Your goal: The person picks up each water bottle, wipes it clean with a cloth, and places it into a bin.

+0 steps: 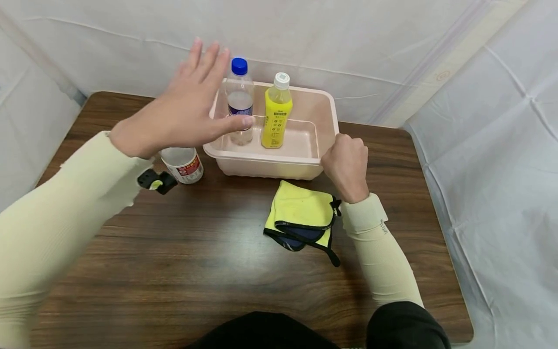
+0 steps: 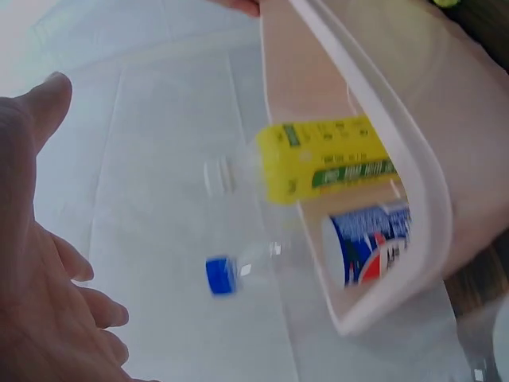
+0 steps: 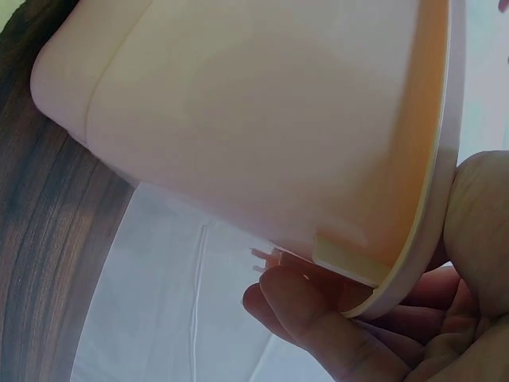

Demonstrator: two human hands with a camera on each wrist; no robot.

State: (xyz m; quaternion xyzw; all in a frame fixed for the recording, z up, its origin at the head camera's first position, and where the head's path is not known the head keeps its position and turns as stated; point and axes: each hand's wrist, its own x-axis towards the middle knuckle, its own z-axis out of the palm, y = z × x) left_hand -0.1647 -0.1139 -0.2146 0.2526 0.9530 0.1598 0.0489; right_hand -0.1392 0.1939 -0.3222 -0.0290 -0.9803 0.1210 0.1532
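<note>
A pale pink plastic basin (image 1: pixel 270 167) sits toward the back of the table. Inside it stand a clear bottle with a blue cap (image 1: pixel 239 66) and a yellow-labelled bottle with a white cap (image 1: pixel 275 121). My right hand (image 1: pixel 347 162) grips the basin's right end; in the right wrist view its fingers (image 3: pixel 306 314) curl under the rim. Over the basin's left side, my left hand (image 1: pixel 183 109) is raised with straight, spread fingers and holds nothing. From the head view it hides the basin's left end. Both bottles also show in the left wrist view.
A white tub with a red label (image 1: pixel 188 168) stands left of the basin, partly behind the left wrist. In front of the basin lies a folded yellow cloth with dark edging (image 1: pixel 302 206), beside the right forearm. White sheeting (image 1: pixel 348 43) surrounds the wooden table (image 1: pixel 183 261).
</note>
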